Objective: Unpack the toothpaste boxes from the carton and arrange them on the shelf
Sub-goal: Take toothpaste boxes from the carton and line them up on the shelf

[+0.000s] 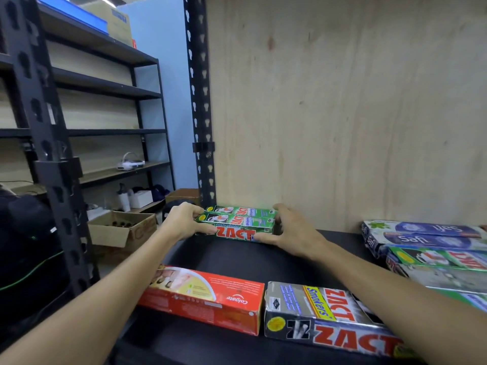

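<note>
Two green Zact toothpaste boxes [238, 221] lie side by side at the back left of the black shelf [263, 256], against the plywood back panel. My left hand [184, 222] grips their left end with fingers on top and thumb on the front face. Their right end is gripped by my right hand [292, 230], its thumb along the front bottom edge. A red Colgate box [205, 299] and a silver Zact Smokers box [324, 312] lie at the shelf's front edge.
Stacked Safi and Zact boxes [432, 248] fill the shelf's right side. A black upright post [200, 101] bounds the shelf on the left. An open cardboard carton [123, 227] sits on the floor to the left, beside other black shelving.
</note>
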The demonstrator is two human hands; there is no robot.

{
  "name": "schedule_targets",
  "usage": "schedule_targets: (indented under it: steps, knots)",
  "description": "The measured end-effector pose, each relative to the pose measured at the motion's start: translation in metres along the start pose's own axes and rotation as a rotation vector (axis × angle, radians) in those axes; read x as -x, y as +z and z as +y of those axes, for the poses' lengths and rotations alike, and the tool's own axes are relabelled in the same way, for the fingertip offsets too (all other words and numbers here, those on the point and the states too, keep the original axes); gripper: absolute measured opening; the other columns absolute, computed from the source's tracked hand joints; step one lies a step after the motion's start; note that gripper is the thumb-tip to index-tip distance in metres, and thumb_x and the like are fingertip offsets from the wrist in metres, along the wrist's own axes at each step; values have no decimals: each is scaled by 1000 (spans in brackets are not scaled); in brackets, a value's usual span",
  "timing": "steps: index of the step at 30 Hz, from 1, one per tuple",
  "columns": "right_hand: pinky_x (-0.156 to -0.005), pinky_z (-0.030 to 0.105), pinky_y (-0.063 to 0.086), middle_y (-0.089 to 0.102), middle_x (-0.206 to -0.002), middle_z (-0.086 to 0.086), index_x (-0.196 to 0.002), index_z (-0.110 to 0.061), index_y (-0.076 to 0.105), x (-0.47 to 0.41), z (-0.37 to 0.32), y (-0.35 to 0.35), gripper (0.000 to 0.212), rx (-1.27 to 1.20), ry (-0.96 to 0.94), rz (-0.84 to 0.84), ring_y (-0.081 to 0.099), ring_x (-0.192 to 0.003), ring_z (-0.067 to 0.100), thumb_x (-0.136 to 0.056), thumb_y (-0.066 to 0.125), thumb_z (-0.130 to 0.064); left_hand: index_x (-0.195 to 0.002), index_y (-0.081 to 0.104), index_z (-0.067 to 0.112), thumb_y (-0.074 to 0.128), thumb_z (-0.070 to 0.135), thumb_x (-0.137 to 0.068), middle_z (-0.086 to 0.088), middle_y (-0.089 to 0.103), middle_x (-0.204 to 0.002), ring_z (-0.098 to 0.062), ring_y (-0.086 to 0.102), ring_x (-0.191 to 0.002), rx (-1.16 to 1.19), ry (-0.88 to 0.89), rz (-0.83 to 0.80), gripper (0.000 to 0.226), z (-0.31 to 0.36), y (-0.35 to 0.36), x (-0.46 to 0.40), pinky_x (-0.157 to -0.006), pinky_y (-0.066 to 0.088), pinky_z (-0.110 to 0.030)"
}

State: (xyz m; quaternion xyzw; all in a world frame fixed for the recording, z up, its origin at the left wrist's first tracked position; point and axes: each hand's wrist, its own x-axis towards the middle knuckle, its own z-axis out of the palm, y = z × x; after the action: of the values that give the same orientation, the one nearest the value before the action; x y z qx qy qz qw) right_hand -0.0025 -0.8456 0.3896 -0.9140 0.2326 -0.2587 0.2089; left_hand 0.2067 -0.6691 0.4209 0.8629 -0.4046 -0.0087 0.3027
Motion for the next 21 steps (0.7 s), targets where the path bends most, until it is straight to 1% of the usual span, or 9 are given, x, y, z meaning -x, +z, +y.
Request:
schedule_targets:
  steps: [3,5,7,9,11,14,17,19,21]
  knots:
    - [-89,32,50,58,-127,5,-135,-16,44,1,0,1,80,5,-1,-17,57,-107,19,-77,79,-59,-134,62,6,88,38,-71,-8,69,-127,-20,64,-110,-2,13,21,75,3,3,1,-92,49,-32]
    - [-94,35,51,57,-132,6,-140,-16,40,2,-1,-2,87,12,8,-28,58,-113,21,-77,79,-60,-133,61,5,86,38,-74,-9,69,-126,-17,62,-103,-15,17,-5,72,4,3,2,-87,47,-30]
    - [-100,41,52,56,-137,8,-144,-17,36,2,-2,-5,94,-1,25,-38,58,-118,22,-74,80,-62,-133,60,5,84,38,-76,-9,68,-127,-16,59,-102,-25,11,-56,70,5,1,1,-87,46,-29]
    - [-103,43,51,55,-141,8,-147,-16,34,2,-6,-9,101,5,30,-41,59,-121,24,-71,80,-65,-139,54,4,84,36,-77,-10,64,-133,-20,60,-112,-13,-7,-80,76,7,-2,3,-95,47,-33]
    - [-104,41,49,54,-142,7,-149,-14,35,3,-9,-19,104,38,23,-25,58,-123,23,-71,79,-67,-144,47,3,85,35,-77,-12,59,-140,-25,57,-125,-32,-12,-74,83,12,-3,7,-103,45,-36]
    - [-103,36,46,55,-139,7,-148,-11,41,12,-16,-41,98,97,12,11,55,-124,24,-74,79,-63,-147,43,5,84,31,-78,-13,53,-145,-27,53,-130,-94,24,-25,84,26,-4,15,-104,43,-35]
    - [-97,33,47,55,-137,7,-147,-13,43,34,-19,-58,93,62,-5,53,55,-113,19,-76,79,-61,-146,46,10,84,32,-78,-9,54,-143,-24,53,-126,-89,138,27,81,44,0,29,-105,43,-35]
    - [-93,31,48,55,-131,4,-146,-16,43,56,-19,-70,91,18,-4,79,53,-104,14,-75,79,-61,-144,48,14,84,38,-77,-3,57,-140,-19,55,-124,-10,208,23,80,61,7,45,-104,42,-30]
    - [-95,33,49,55,-127,0,-145,-20,44,78,-16,-81,89,18,3,104,53,-103,13,-75,78,-63,-141,52,18,85,41,-75,1,61,-133,-15,57,-121,83,257,25,78,82,16,62,-102,43,-27]
